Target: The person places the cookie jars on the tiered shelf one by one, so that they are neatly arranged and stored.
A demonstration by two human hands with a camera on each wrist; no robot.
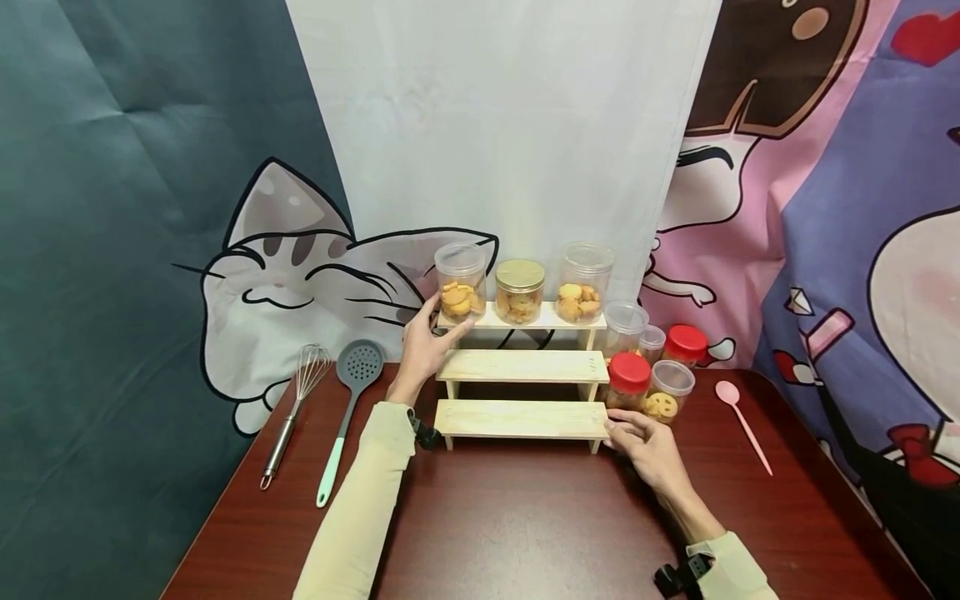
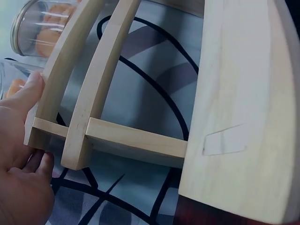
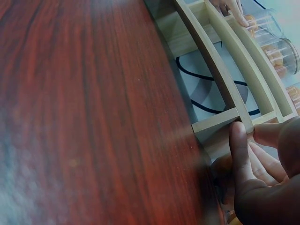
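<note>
- My left hand (image 1: 426, 346) grips the left end of the stand's top step, thumb on one side and fingertips on the other, a narrow hold just beside a jar.
- My right hand (image 1: 647, 448) pinches the right end of the lowest step between thumb and fingers.
- Between my hands, the three-step wooden stand (image 1: 521, 367) stands upright on the reddish-brown table (image 1: 517, 525), near its far edge.
- On its top step stand three jars of biscuits: a clear-lidded jar (image 1: 461, 287) at left, a gold-lidded jar (image 1: 519, 296) in the middle, a wide clear jar (image 1: 585, 287) at right.
- Just right of the stand, more jars cluster, among them a front red-lidded jar (image 1: 628, 375) and a rear red-lidded jar (image 1: 686, 343).
- Farther right lies a pink spoon (image 1: 748, 429).
- Well to my left lie a slotted turner (image 1: 360, 365) and a whisk (image 1: 283, 437).
- Behind hangs a cartoon-printed cloth (image 1: 510, 125).
</note>
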